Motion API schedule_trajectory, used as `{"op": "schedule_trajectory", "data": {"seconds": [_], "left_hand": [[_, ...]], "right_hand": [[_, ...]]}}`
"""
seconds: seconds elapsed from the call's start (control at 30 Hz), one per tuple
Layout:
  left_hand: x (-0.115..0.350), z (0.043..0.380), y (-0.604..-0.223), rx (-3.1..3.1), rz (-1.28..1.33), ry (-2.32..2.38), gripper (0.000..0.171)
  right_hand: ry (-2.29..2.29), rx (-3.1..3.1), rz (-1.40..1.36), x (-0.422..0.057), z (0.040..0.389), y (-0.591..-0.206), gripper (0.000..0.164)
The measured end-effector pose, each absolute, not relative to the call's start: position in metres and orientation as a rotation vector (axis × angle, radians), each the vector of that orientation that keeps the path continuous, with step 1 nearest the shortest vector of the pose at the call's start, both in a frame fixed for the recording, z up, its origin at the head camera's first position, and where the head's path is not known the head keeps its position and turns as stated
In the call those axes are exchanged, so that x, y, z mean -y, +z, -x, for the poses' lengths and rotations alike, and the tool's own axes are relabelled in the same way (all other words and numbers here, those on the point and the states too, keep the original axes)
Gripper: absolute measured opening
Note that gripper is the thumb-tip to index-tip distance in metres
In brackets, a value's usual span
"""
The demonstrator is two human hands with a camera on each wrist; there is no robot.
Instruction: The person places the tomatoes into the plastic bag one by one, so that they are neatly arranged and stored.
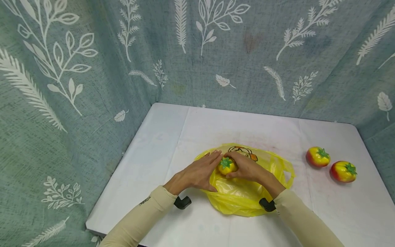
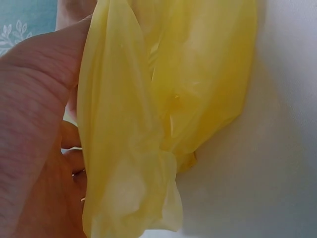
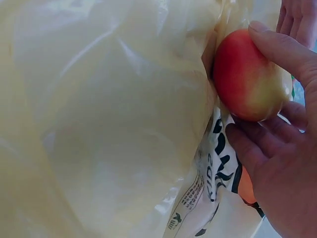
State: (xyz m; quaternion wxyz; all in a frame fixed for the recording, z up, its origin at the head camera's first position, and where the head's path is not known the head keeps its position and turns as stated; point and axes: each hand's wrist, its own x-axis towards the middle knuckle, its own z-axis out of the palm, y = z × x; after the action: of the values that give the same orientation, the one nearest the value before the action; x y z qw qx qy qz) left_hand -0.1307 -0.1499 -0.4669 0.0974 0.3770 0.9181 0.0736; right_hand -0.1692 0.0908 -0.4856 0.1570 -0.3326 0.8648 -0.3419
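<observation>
My right hand (image 1: 248,168) grips a red-and-yellow fruit with a green leafy top (image 1: 227,165), which looks like a persimmon. In the right wrist view, thumb and fingers hold the fruit (image 3: 247,77) from two sides against the bag film. The yellow plastic bag (image 1: 237,188) lies spread on the table with its mouth wide, and the fruit is within it. My left hand (image 1: 202,171) lies along the bag's left side, fingers straight beside the fruit and thumb apart. Bag film (image 2: 124,124) covers part of that hand in the left wrist view.
Two similar fruits, one (image 1: 318,157) and another (image 1: 343,171), rest to the right of the bag. A white cloth covers the table (image 1: 157,144). A patterned blue-green curtain (image 1: 191,68) hangs behind it and along the left side.
</observation>
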Motion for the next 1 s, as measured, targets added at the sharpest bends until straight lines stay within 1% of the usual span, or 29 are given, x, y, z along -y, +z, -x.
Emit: {"op": "schedule_trajectory", "data": {"seconds": [0.23, 0.43, 0.7, 0.87, 1.0], "left_hand": [[0.151, 0.129, -0.47, -2.718, -1.096, 0.19, 0.125], [0.152, 0.13, -0.47, -2.733, -1.101, 0.192, 0.124], [0.151, 0.133, -0.466, -2.737, -1.12, 0.204, 0.122], [0.15, 0.133, -0.463, -2.727, -1.121, 0.229, 0.122], [0.149, 0.133, -0.464, -2.731, -1.122, 0.247, 0.121]], "right_hand": [[-0.951, -2.488, 0.92, -0.091, 0.168, -0.486, 0.075], [-0.914, -2.477, 0.938, -0.093, 0.167, -0.476, 0.081], [-0.929, -2.452, 0.976, -0.108, 0.166, -0.437, 0.078], [-0.924, -2.503, 0.934, -0.126, 0.163, -0.411, 0.082], [-0.907, -2.576, 0.843, -0.147, 0.158, -0.39, 0.085]]}}
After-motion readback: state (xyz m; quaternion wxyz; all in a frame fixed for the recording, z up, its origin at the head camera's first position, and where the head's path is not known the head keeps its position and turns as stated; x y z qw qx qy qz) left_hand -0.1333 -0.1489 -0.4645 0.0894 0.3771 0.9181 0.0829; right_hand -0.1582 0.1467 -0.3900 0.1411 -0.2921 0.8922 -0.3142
